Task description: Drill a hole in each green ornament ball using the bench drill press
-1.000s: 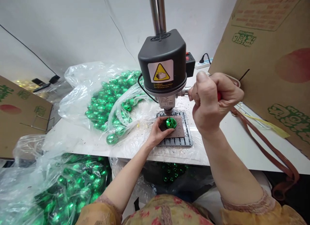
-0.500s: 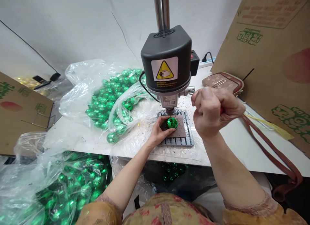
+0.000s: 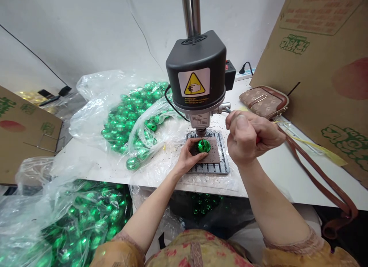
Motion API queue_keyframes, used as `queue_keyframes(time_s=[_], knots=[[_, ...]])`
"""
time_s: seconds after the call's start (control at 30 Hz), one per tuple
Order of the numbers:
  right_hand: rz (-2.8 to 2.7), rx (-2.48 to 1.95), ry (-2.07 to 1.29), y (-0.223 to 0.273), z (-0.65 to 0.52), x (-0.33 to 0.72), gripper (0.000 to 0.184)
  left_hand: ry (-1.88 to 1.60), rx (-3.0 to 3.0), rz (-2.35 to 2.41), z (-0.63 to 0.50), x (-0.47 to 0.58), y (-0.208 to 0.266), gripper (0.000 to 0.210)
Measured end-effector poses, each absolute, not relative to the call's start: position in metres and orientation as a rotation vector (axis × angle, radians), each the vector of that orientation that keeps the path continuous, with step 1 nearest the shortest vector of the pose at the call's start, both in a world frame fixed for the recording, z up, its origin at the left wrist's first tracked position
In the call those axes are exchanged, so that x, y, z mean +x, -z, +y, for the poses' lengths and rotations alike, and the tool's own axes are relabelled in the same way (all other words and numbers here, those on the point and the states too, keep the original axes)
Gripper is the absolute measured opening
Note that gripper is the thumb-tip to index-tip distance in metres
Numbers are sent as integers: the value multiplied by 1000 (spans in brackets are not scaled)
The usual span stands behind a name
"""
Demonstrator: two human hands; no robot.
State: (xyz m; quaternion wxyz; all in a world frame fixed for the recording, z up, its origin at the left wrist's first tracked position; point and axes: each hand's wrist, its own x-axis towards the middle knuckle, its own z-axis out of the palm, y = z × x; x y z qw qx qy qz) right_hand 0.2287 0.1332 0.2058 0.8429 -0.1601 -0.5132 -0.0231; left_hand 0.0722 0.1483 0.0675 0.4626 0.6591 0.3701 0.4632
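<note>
A shiny green faceted ball (image 3: 204, 145) sits on the brown square board (image 3: 214, 154) over the slotted metal base (image 3: 225, 161) of a drill press. My left hand (image 3: 188, 156) grips the ball from the left between thumb and fingers. Directly above it is the chuck of the drill press (image 3: 196, 73), with a thin bit pointing down at the ball's top. My right hand (image 3: 247, 135) is closed around the feed lever (image 3: 226, 109) at the machine's right side; a bit of red shows in the fist, and the rest of the grip is hidden.
Many green balls (image 3: 129, 113) lie in clear plastic on the table's left. Another bag of green balls (image 3: 83, 221) stands below at front left. Cardboard boxes (image 3: 324, 87) flank the table. A brown purse (image 3: 264, 101) with a strap lies at right. Dark shavings litter the white tabletop.
My right hand has shifted slightly down with the lever, and more of the lever's rod shows. My left hand keeps its hold on the ball. The view has moved slightly.
</note>
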Motion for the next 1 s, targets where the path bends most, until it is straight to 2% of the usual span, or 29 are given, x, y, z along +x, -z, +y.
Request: queue_keyframes(time_s=[0.43, 0.63, 0.8, 0.9, 1.0], knots=[[-1145, -230, 94, -191, 135, 230, 45, -1127, 1593, 894, 148, 71, -64, 59], [-1013, -476, -70, -226, 128, 225, 49, -1140, 1608, 944, 147, 74, -72, 56], [-1008, -603, -136, -249, 127, 227, 48, -1348, 1792, 1161, 111, 69, -78, 45], [-1026, -648, -108, -248, 128, 228, 49, -1351, 2135, 931, 63, 55, -63, 46], [-1010, -656, -124, -246, 128, 228, 50, -1005, 2556, 507, 21, 39, -30, 39]])
